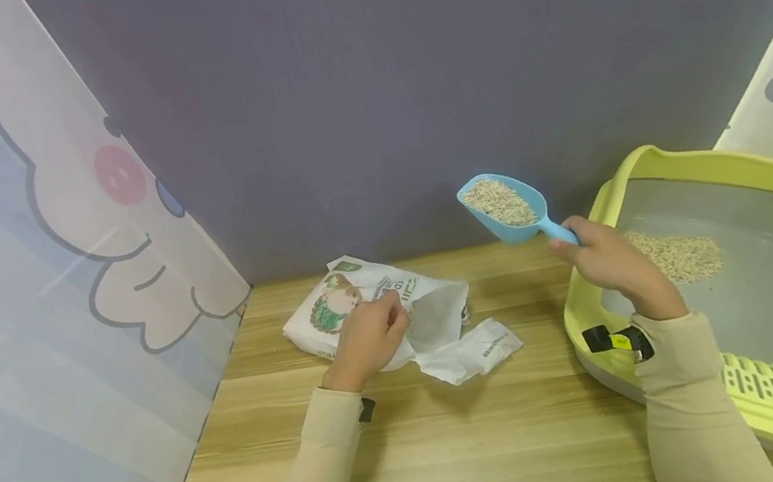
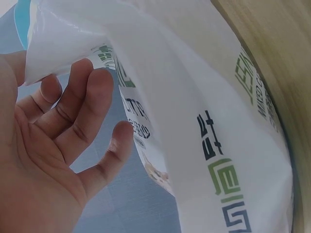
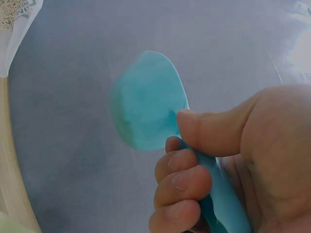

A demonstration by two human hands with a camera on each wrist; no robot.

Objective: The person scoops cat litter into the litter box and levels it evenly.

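Blue scoop (image 1: pixel 539 210) gripped by handle (image 1: pixel 562 232) in right hand (image 1: pixel 613 260), raised right of litter bag (image 1: pixel 406 285), facing upward, presumably to keep pale litter (image 1: pixel 499 202) in; bag's edge (image 2: pixel 38 68) pinched by left hand (image 1: pixel 369 336), likely to steady it.

In the head view the right hand (image 1: pixel 610 260) hides the end of the handle of the scoop (image 1: pixel 510 233) and part of the litter (image 1: pixel 681 257); the right sleeve (image 1: pixel 686 387) covers some of the tray (image 1: pixel 769 163), whose near right corner is cut off. The left hand (image 1: pixel 371 332) covers print on the bag (image 1: pixel 377 276); the flap's (image 1: pixel 475 345) lettering is too small to read. Both sleeves and the surface (image 1: pixel 465 448) run off the bottom. The left wrist view crops the bag, leaving only a sliver of scoop. In the right wrist view the bowl's load is hidden and its left edge blurred.
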